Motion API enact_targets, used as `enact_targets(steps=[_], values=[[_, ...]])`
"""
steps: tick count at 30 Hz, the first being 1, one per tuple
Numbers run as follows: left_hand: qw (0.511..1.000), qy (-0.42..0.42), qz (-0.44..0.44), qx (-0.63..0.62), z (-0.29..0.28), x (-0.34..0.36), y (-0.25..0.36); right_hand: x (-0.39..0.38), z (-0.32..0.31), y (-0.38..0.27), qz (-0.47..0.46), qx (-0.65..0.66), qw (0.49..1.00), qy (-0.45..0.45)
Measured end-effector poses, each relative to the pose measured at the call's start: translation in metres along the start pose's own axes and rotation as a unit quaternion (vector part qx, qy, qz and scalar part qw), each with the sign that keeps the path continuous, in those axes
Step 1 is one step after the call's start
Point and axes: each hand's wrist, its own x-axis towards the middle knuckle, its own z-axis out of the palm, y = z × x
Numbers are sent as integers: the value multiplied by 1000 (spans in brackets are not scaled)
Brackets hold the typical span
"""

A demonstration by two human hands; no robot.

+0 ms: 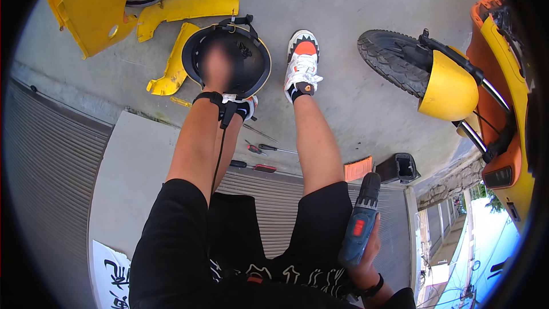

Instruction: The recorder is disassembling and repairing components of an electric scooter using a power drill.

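Observation:
My left hand (217,70), with a black strap at its wrist, reaches down into an upturned black helmet (260,66) on the ground. A blur covers that hand, so its fingers and anything in them cannot be made out. Small dark pieces (245,51), perhaps screws, lie inside the helmet. At the lower right, my right hand (373,246) is wrapped round a blue and black cordless drill (359,226), whose chuck points away from me. A black cable runs along my left forearm.
Yellow body panels (191,3) lie at the far left, one touching the helmet. Screwdrivers (277,149), an orange piece (358,168) and a black box-shaped part (400,167) rest near my feet. To the right stands a yellow and orange scooter with its front wheel (394,63).

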Motion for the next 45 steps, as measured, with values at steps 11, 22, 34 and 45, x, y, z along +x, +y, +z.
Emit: enact_targets(steps=[11,22,34,45], values=[[978,-125,53,-159,-161,-124,27,-25,7,-12,76,-43,993,-82],[871,-170,-161,-431,-444,-331,-57,-136,-66,7,191,-112,971,-86],[856,-116,-118,-490,-518,-332,-51,-181,-132,0,286,48,950,-115],[893,-188,-168,-372,-534,-300,44,-9,-227,-4,158,72,980,-95]])
